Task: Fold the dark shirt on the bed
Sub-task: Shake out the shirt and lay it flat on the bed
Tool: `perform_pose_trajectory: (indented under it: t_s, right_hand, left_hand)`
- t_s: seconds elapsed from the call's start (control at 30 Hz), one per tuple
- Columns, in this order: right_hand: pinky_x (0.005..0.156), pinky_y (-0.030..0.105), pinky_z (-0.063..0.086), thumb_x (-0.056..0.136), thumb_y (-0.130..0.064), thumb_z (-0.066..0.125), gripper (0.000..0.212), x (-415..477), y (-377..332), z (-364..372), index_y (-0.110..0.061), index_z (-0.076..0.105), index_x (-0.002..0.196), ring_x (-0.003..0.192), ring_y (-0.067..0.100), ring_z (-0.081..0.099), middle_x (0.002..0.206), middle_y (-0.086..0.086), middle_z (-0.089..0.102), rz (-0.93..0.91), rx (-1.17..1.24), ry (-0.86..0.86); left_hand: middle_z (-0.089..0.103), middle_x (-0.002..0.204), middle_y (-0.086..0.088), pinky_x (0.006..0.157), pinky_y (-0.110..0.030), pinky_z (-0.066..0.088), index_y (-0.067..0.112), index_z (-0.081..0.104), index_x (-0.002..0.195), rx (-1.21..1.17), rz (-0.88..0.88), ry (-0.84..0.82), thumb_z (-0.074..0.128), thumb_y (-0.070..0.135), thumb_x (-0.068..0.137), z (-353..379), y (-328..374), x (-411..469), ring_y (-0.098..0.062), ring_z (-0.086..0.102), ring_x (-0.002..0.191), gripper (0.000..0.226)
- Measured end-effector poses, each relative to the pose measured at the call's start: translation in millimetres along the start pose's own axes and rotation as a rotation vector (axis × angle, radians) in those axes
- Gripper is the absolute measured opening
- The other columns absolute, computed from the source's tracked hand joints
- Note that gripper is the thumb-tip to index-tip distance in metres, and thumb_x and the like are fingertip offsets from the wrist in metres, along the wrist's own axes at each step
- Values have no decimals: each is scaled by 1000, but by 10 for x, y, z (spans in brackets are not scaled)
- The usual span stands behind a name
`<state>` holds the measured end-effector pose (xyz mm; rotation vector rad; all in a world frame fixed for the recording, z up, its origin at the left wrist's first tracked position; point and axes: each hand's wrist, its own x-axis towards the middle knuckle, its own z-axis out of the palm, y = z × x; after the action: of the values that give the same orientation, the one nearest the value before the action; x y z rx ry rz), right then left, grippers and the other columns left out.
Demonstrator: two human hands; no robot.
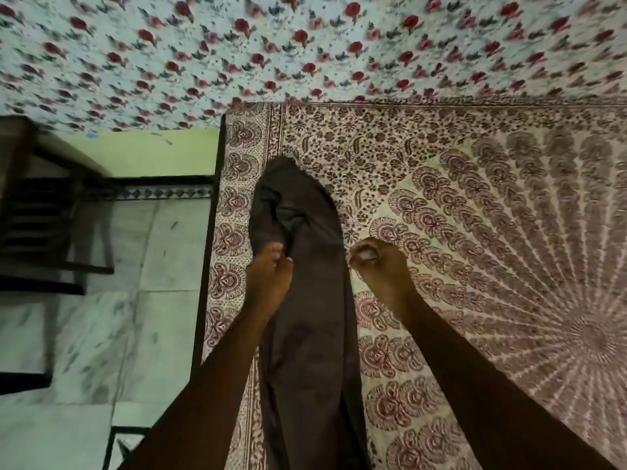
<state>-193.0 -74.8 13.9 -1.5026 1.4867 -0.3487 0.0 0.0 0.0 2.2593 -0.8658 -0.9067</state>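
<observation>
The dark shirt (312, 300) lies as a long narrow strip on the patterned bed cover (475, 205), near the bed's left edge, running from the bottom of the view to a point at the far end. My left hand (269, 276) rests on its left side and pinches a bunched fold of the cloth. My right hand (380, 266) hovers just right of the shirt with its fingers curled in; whether it holds an edge of the cloth is unclear.
A curtain with red flowers (305, 45) hangs behind the bed. To the left of the bed's dark frame (207, 252) is a pale tiled floor (101, 334) with a dark wooden chair (44, 212).
</observation>
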Motion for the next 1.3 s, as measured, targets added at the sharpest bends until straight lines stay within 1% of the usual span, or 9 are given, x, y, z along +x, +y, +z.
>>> perform_pose_trajectory:
  t_s: [0.07, 0.47, 0.7, 0.83, 0.93, 1.0, 1.1, 1.17, 1.3]
  right_hand:
    - [76, 23, 49, 88, -14, 75, 1, 352, 128, 201, -13, 75, 88, 79, 10, 68, 88, -1, 76, 22, -54, -6]
    - [111, 43, 44, 108, -31, 50, 45, 2065, 386, 993, -7, 50, 146, 134, 38, 53, 145, 19, 57, 223, 15, 81]
    - [75, 30, 53, 89, -24, 80, 21, 2190, 462, 1047, -9, 67, 84, 79, 20, 64, 79, 4, 66, 195, 89, 12]
    - [71, 33, 55, 82, -17, 85, 36, 1804, 404, 815, -12, 51, 74, 78, 22, 63, 83, 18, 63, 160, 269, -44]
    - [83, 56, 61, 74, -24, 90, 47, 1375, 355, 516, 2, 51, 82, 93, 41, 71, 99, 34, 66, 140, 287, -97]
    - [75, 49, 63, 80, -15, 88, 46, 1074, 337, 282, 7, 49, 85, 90, 32, 73, 90, 24, 69, 116, 302, -100]
    - [63, 22, 54, 89, -6, 78, 38, 543, 180, -95, -11, 42, 78, 69, 4, 66, 66, -13, 62, 61, 299, -139]
    - [69, 29, 57, 89, -14, 80, 34, 154, 25, -365, -13, 47, 83, 81, 11, 71, 78, -11, 66, 35, 247, -131]
    - [74, 29, 59, 76, -26, 91, 44, -616, -381, -930, -10, 60, 103, 92, 11, 73, 103, 2, 71, -5, 139, -132]
  left_hand:
    - [70, 116, -16, 96, -38, 48, 11, 61, 127, 61, -95, -16, 61, 14, 95, 107, -148, 356, -35, 66, 110, 32]
    - [44, 153, -24, 118, -51, 37, 6, 25, 156, 59, -435, 84, 87, 60, 67, 669, -1078, 1714, -45, 38, 144, 121]
    - [67, 129, -14, 107, -45, 49, 19, 67, 123, -114, -501, 0, 85, 50, 66, 672, -1189, 2013, -38, 62, 120, 67]
    - [64, 91, -1, 73, -20, 48, 10, 67, 102, -124, -230, 110, 78, 13, 81, 423, -888, 1559, -19, 59, 80, 24]
    - [59, 85, 9, 55, -5, 43, 17, 57, 107, -251, -151, 113, 67, -8, 83, 187, -600, 1092, -5, 56, 74, 36]
    - [61, 88, 11, 58, -12, 49, 19, 56, 112, -391, -211, 93, 60, -16, 84, 28, -420, 768, -8, 59, 77, 45]
    - [70, 94, 8, 66, -18, 52, 17, 67, 111, -448, -225, -18, 68, -3, 89, -187, -286, 299, -5, 68, 81, 29]
    - [70, 91, 12, 68, -12, 50, 19, 70, 106, -320, -97, -76, 76, 16, 90, -359, -161, -48, 1, 69, 82, 17]
    - [71, 93, 3, 82, -37, 54, 26, 68, 102, -206, 124, -28, 64, 46, 88, -745, 84, -660, -24, 67, 92, 25]
